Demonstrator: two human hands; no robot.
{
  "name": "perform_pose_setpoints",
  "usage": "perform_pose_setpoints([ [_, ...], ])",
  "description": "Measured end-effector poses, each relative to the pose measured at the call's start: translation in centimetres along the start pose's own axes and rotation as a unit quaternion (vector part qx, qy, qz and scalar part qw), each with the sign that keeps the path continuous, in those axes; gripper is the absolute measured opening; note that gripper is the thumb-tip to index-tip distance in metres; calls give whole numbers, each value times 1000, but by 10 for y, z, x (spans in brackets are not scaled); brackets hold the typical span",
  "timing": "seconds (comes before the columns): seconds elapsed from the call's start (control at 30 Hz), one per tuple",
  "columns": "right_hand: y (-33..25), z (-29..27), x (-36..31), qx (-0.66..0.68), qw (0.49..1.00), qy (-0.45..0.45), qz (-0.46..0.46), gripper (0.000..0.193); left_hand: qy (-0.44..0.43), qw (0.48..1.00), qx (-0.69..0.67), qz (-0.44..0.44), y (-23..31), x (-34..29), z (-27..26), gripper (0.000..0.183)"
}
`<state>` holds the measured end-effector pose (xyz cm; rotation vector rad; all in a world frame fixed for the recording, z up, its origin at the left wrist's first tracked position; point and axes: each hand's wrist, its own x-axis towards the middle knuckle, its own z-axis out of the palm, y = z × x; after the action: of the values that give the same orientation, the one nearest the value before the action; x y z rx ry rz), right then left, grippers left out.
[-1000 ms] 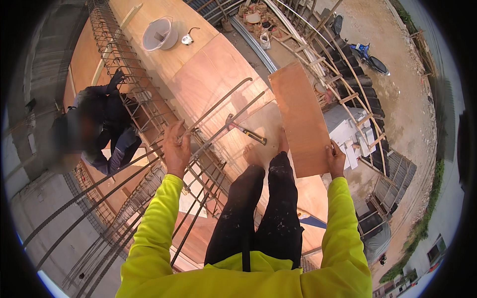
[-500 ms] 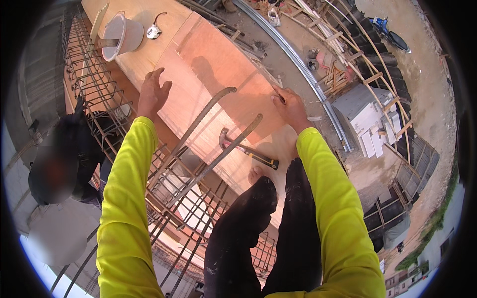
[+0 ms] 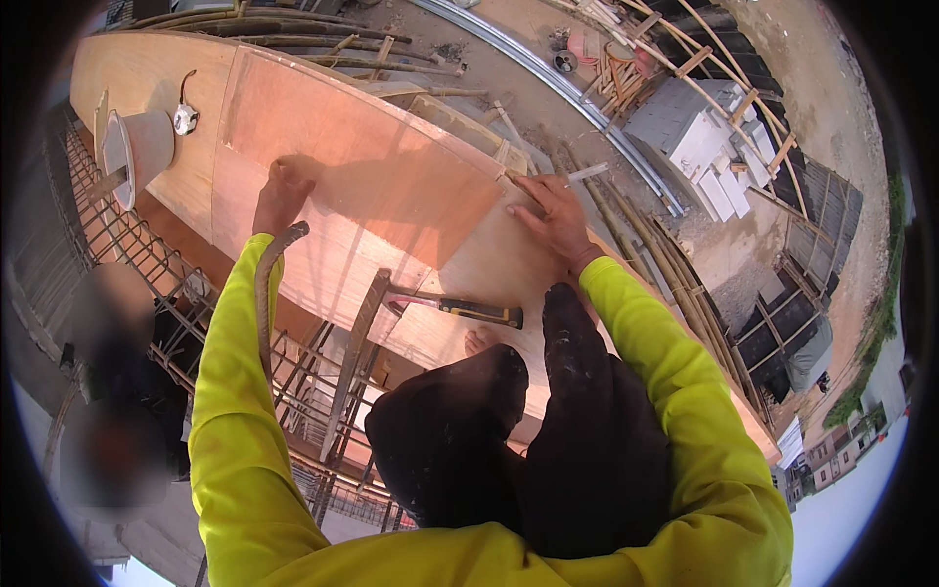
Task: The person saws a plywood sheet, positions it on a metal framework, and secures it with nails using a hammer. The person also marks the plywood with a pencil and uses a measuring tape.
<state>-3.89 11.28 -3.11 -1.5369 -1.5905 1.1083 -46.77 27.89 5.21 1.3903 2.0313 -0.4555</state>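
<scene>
My left hand is over the reddish plywood sheet, fingers bent downward and thumb apart, holding nothing that I can see. At the far edge of the boards, my right hand lies with fingers stretched out over the paler plywood beside the sheet's corner. Between my arms, a claw hammer with a black and yellow handle rests on the wood, its head partly hidden behind a bent ribbed steel bar. A second bent bar crosses in front of my left sleeve.
A whitish bucket and a tape measure stand on the far left plywood. Rebar cages run along the near side, where a blurred person is. Beyond the far edge lie bamboo poles, metal channels and stacked pale blocks.
My view has turned and lowered, and my knees are more bent. The left hand has come down toward the plywood. My right hand's fingers have straightened out at the edge.
</scene>
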Motion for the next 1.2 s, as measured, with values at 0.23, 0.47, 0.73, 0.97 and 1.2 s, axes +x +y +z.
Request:
perform_pose_setpoints([
  [0.23, 11, 14, 19, 49, 999, 20, 2, 27, 160, 986, 25, 26, 0, 10, 25, 77],
  [0.47, 9, 24, 17, 142, 987, 43, 62, 17, 163, 986, 1, 37, -6, 11, 28, 73],
  [0.73, 3, 22, 24, 54, 996, 73, -19, 15, 180, 983, -6, -15, 6, 1, 26, 78],
  [0.97, -4, 22, 30, 69, 996, 56, 29, 13, 169, 985, -14, -37, 16, -2, 16, 84],
  [1.2, 8, 28, 24, 141, 986, 46, 72, 13, 163, 986, 29, -24, 11, 5, 22, 85],
])
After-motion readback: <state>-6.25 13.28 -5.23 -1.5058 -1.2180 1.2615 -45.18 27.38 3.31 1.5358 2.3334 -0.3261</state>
